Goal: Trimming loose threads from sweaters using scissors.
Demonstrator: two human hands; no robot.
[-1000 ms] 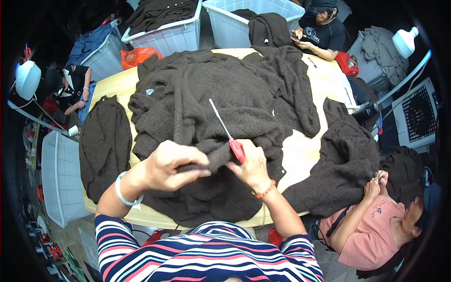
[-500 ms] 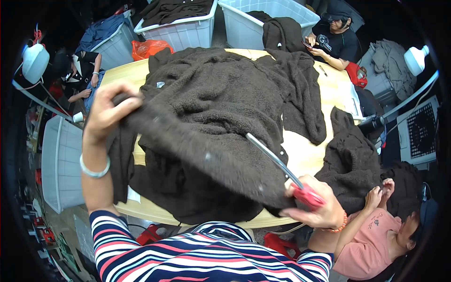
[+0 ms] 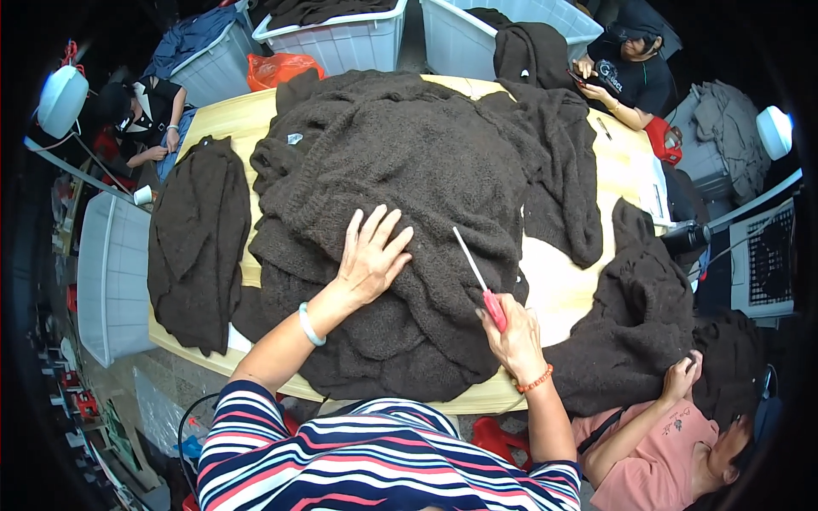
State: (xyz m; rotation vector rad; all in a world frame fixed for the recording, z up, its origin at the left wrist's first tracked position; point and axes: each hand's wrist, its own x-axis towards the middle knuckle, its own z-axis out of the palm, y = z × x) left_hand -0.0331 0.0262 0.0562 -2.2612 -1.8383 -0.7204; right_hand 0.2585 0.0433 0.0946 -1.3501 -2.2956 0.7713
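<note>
My left hand lies flat, fingers spread, pressing on the dark brown knitted garment heaped across the middle of the wooden table. My right hand, near the table's near edge, is closed around the red handle of a thin metal tool, its shaft slanting far and left over the knit. Another dark garment hangs over the left edge. At near right, a person in a pink shirt touches more dark knitwear.
</note>
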